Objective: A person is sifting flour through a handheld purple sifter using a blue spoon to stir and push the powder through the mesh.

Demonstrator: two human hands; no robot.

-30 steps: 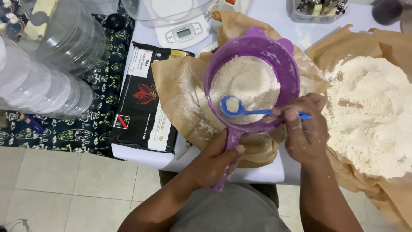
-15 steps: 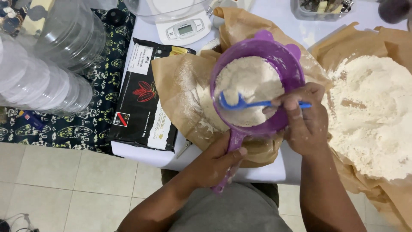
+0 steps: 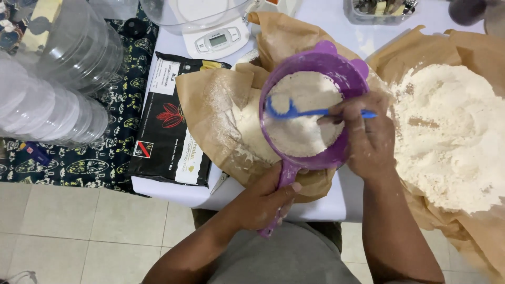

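Observation:
My left hand point(image 3: 263, 202) grips the handle of a purple sieve point(image 3: 336, 68), which is held over a sheet of brown paper point(image 3: 210, 115) dusted with flour. The sieve holds a mound of white flour point(image 3: 302, 113). My right hand point(image 3: 368, 137) rests at the sieve's right rim and holds a blue spoon point(image 3: 281, 108), whose bowl lies in the flour on the left side. Both hands are powdered with flour.
A big heap of flour point(image 3: 452, 131) lies on brown paper at the right. A black packet point(image 3: 165, 126) lies left of the sieve. A white kitchen scale point(image 3: 215, 39) stands behind. Stacked clear plastic containers point(image 3: 52, 89) sit at the far left. Tiled floor shows below.
The spoon's bowl has moved up and to the left across the flour in the sieve. My left hand keeps its hold on the handle.

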